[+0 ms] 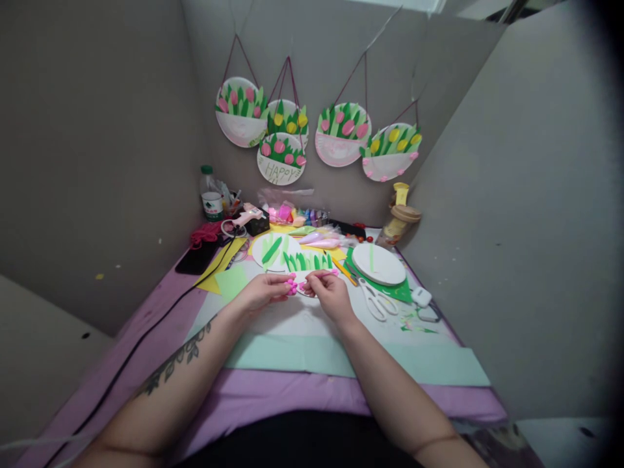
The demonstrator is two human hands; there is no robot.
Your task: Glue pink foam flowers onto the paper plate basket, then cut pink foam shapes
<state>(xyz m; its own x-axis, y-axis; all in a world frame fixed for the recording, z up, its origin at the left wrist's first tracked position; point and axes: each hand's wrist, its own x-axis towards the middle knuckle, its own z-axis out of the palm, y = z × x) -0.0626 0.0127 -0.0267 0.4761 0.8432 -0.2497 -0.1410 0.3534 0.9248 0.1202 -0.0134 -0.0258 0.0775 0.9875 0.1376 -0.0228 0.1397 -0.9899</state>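
Note:
My left hand (266,290) is closed on a small bright pink piece (292,285), lumpy like soft clay or a bow. Fingers pinched, my right hand (332,298) grips a thin pink stick-like tool (327,273) and is close to the pink piece. I cannot tell whether the tool touches it. Just beyond both hands lies a paper plate with a row of green paper leaves (308,261), its lower part partly hidden by the hands. A round white plate (253,250) with loose green strips is behind it to the left.
White scissors (377,300) and stacked white plates (379,263) are on the right. A pink glue gun (247,214) and a bottle (211,195) stand at the back left. A black cable (160,320) runs down the left side. Decorated plates (344,135) hang on the back wall.

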